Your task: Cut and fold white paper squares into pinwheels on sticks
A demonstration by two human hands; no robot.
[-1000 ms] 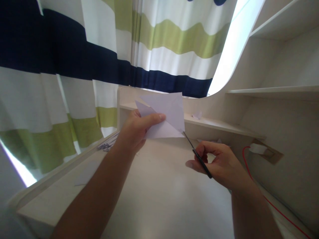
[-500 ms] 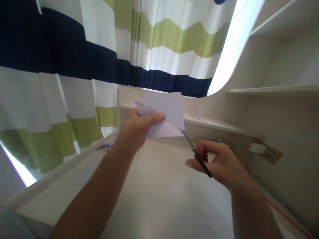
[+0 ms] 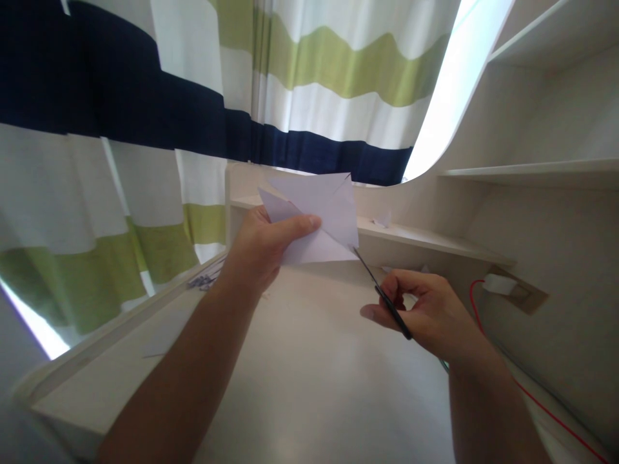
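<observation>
A folded sheet of white paper (image 3: 333,206) is held up above the desk, pinched between the thumb and fingers of my left hand (image 3: 271,241). Its layers spread apart at the left side. My right hand (image 3: 420,309) grips a pair of scissors (image 3: 394,312) with dark handles. The scissors point up and to the left, and their tips meet the paper's lower right corner. Whether the blades are parted there is too small to tell. The fingers of my left hand behind the paper are hidden.
Below lies the white desk (image 3: 309,380). Thin grey strips (image 3: 203,281) and a flat paper sheet (image 3: 167,332) rest at its left. A paper scrap (image 3: 382,221) sits on the back ledge. At right, a red cable (image 3: 475,309) runs from a white plug (image 3: 499,284).
Both hands stay nearly in place. The scissor tips remain at the paper's lower right corner, and the top right corner of the paper shows a longer dark line. The view has shifted slightly.
</observation>
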